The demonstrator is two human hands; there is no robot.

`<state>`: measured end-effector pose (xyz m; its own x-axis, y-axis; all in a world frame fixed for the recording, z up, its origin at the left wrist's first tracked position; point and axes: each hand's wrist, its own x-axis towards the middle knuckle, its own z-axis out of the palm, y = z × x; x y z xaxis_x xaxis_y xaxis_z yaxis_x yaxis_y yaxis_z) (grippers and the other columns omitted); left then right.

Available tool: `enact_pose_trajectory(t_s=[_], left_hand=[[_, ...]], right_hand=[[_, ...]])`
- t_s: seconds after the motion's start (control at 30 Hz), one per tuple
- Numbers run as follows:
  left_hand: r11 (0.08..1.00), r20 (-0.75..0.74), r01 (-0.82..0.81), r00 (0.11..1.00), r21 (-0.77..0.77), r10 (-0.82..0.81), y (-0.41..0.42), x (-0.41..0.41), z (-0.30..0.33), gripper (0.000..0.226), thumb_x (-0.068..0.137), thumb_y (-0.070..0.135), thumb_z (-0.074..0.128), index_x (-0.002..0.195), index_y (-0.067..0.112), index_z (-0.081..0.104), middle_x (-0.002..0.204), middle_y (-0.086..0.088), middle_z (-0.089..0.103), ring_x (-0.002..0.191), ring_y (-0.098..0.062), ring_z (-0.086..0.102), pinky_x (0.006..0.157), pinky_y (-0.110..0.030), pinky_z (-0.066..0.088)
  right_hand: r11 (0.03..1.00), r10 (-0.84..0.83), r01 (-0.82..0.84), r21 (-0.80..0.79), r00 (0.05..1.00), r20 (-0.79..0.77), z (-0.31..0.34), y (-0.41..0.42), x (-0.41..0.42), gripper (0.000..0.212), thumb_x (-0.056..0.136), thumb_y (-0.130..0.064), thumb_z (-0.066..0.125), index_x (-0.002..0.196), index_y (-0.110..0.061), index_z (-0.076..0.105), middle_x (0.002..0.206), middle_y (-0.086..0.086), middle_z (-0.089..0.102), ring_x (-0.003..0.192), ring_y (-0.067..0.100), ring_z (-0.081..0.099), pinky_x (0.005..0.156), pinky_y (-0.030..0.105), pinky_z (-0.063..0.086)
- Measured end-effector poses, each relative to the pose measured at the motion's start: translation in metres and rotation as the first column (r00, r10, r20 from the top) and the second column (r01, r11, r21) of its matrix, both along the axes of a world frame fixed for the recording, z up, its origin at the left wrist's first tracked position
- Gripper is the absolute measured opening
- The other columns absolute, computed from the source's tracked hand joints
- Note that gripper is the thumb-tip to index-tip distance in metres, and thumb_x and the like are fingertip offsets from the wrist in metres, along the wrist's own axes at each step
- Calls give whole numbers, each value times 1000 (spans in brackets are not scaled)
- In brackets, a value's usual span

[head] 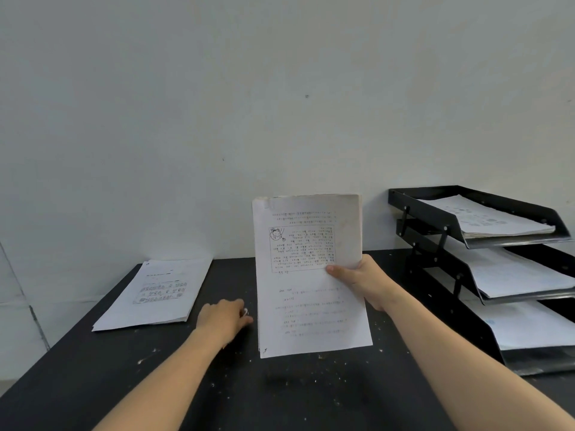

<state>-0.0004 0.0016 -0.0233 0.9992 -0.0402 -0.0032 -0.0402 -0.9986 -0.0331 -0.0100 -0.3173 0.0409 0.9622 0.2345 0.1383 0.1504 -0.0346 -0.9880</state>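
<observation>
My right hand (362, 279) grips a thin sheaf of printed white sheets (308, 303) by its right edge, thumb on the front, and holds it upright above the black table (217, 393). The top page carries a boxed block of text with a small drawing. My left hand (225, 317) hovers low over the table just left of the sheaf, fingers curled, with something small and shiny (245, 312) at its fingertips; I cannot tell what it is. A flat stack of printed papers (155, 293) lies on the table at the back left.
A black three-tier paper tray (441, 231) stands at the right, each tier holding white sheets. A pale wall closes off the table's back edge. Light specks and crumbs dot the tabletop. The table's left edge runs diagonally at lower left.
</observation>
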Motion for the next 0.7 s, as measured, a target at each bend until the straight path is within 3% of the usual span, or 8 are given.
enact_pose_trajectory(t_s=[0.17, 0.23, 0.3, 0.33, 0.4, 0.5, 0.57, 0.7], left_hand=[[996, -23, -64, 998, -56, 63, -11, -4, 5, 48, 101, 63, 33, 110, 26, 62, 114, 1, 69, 109, -19, 63, 106, -41, 41], [886, -17, -70, 997, -459, 70, -20, -9, 24, 67, 101, 67, 18, 114, 21, 65, 118, -1, 69, 112, -21, 63, 106, -41, 42], [405, -105, -77, 993, -911, -46, -29, -15, 44, 85, 95, 73, 11, 122, 16, 68, 121, -3, 72, 117, -22, 64, 109, -41, 42], [152, -124, -98, 976, -983, -177, -34, -16, 53, 89, 94, 75, 10, 125, 16, 68, 122, -4, 73, 119, -20, 65, 109, -41, 42], [-86, -79, -117, 933, -989, -351, -45, -22, 70, 79, 98, 71, 14, 134, 21, 63, 130, -1, 70, 123, -17, 64, 108, -41, 42], [-155, -8, -65, 938, -986, -345, -66, -31, 84, 34, 105, 37, 47, 133, 23, 61, 132, -5, 69, 119, -22, 67, 104, -47, 49], [-140, 18, -21, 962, -990, -272, -77, -28, 86, 28, 102, 18, 58, 129, 25, 61, 130, -6, 70, 115, -26, 69, 102, -52, 52], [-99, 55, 35, 977, -994, -205, -98, -28, 98, 25, 102, 15, 58, 122, 29, 65, 120, -1, 75, 111, -27, 71, 98, -57, 54]], right_hand=[[999, -5, 5, 40, 1000, 2, 5, -6, -4, 35, 94, -16, 74, 128, -16, 70, 124, 4, 76, 111, 29, 74, 97, 56, 58], [999, -9, 10, 53, 1000, -3, 7, -8, -5, 35, 93, -16, 74, 128, -16, 70, 124, 4, 76, 111, 28, 74, 97, 54, 59], [998, -24, 25, 61, 1000, -11, 10, -11, -5, 35, 93, -15, 74, 128, -16, 70, 123, 3, 76, 110, 27, 75, 96, 53, 59], [997, -33, 34, 67, 999, -19, 11, -12, -6, 34, 93, -15, 74, 127, -17, 70, 122, 3, 77, 109, 27, 75, 95, 53, 60], [996, -41, 44, 77, 999, -32, 14, -14, -8, 34, 93, -14, 75, 126, -16, 70, 123, 4, 76, 109, 27, 75, 95, 53, 60], [992, -60, 65, 105, 997, -50, 18, -20, -12, 35, 92, -13, 75, 127, -11, 70, 123, 7, 76, 111, 30, 74, 99, 56, 57], [988, -71, 78, 130, 996, -60, 23, -25, -14, 37, 92, -12, 76, 128, -8, 69, 123, 9, 76, 112, 32, 74, 101, 57, 56], [985, -84, 96, 143, 993, -86, 39, -41, -26, 37, 92, -12, 76, 128, -9, 68, 124, 11, 75, 112, 33, 74, 100, 57, 56]])
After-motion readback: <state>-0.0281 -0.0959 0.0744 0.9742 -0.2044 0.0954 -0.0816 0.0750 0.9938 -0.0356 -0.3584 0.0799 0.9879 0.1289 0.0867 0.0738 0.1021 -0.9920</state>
